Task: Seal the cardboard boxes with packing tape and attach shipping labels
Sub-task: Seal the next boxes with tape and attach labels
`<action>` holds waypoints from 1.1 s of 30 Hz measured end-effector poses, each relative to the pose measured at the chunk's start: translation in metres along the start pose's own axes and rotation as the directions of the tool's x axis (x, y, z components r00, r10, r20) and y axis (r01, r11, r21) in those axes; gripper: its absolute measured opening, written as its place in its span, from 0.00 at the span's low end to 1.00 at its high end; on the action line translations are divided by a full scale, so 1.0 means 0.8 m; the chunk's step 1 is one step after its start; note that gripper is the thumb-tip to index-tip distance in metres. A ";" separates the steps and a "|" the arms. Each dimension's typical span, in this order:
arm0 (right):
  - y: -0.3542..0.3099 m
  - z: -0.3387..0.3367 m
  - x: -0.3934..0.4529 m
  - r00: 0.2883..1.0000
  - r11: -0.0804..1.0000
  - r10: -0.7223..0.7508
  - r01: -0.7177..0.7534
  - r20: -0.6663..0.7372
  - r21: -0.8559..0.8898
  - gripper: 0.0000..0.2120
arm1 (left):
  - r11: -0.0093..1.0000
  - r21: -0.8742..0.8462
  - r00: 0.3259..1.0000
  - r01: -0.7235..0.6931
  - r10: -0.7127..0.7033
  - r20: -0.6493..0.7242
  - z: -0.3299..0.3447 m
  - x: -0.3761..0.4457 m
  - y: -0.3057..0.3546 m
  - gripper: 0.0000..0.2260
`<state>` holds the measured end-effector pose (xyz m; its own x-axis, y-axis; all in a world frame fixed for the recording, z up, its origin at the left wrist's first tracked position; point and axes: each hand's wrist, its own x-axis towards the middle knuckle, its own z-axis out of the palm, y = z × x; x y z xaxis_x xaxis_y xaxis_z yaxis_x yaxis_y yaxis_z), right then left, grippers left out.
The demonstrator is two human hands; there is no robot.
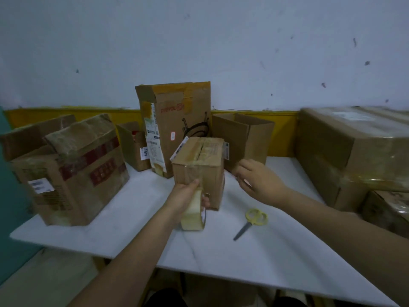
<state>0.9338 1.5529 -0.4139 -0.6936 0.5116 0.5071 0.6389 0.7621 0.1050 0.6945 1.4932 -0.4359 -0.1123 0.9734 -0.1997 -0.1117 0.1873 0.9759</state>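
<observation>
Left hand (187, 196) grips tape roll (193, 214); right hand (257, 181) hovers open.

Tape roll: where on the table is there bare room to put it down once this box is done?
Bare tabletop lies along the near edge, below the scissors, and at near left, in front of the large box. The left hand grips the tape roll against the small box. The back row is crowded with boxes.
</observation>
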 end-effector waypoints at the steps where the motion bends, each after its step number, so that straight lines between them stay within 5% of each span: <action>1: 0.007 -0.001 -0.025 0.990 0.998 0.040 -0.046 0.134 0.042 0.09 | 1.000 -0.020 1.000 0.012 -0.012 -0.004 0.002 0.004 -0.001 0.19; 4: 0.015 0.005 -0.080 0.852 0.975 0.106 -0.191 0.513 0.116 0.11 | 0.996 -0.074 0.999 0.039 -0.038 0.003 0.014 0.012 -0.002 0.19; 10: 0.009 0.028 -0.100 0.817 0.950 0.214 -0.301 0.536 0.079 0.15 | 0.998 -0.058 1.000 -0.018 0.019 0.013 0.024 0.015 -0.011 0.17; 13: 0.003 0.025 -0.101 0.790 0.947 0.254 -0.320 0.558 0.023 0.08 | 0.996 -0.076 0.998 -0.055 0.056 0.021 0.022 0.010 -0.013 0.15; 18: 0.009 -0.022 -0.095 0.663 0.905 0.273 -0.424 0.697 0.049 0.08 | 0.988 -0.142 0.995 -0.060 0.070 0.065 0.018 -0.001 -0.013 0.04; 24: 0.005 -0.071 -0.023 0.730 0.867 0.205 -0.445 0.652 0.225 0.06 | 0.986 -0.161 0.996 -0.044 0.055 0.063 0.018 0.002 -0.019 0.04; 33: -0.003 -0.073 0.050 0.471 0.712 0.187 -0.669 0.862 0.211 0.18 | 0.990 -0.135 0.995 -0.050 0.061 0.076 0.017 0.005 -0.021 0.07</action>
<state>0.9242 1.5484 -0.3442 -0.4938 0.7255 -0.4793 0.8493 0.2841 -0.4449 0.7092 1.4955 -0.4518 -0.0440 0.9902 -0.1327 -0.2378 0.1186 0.9640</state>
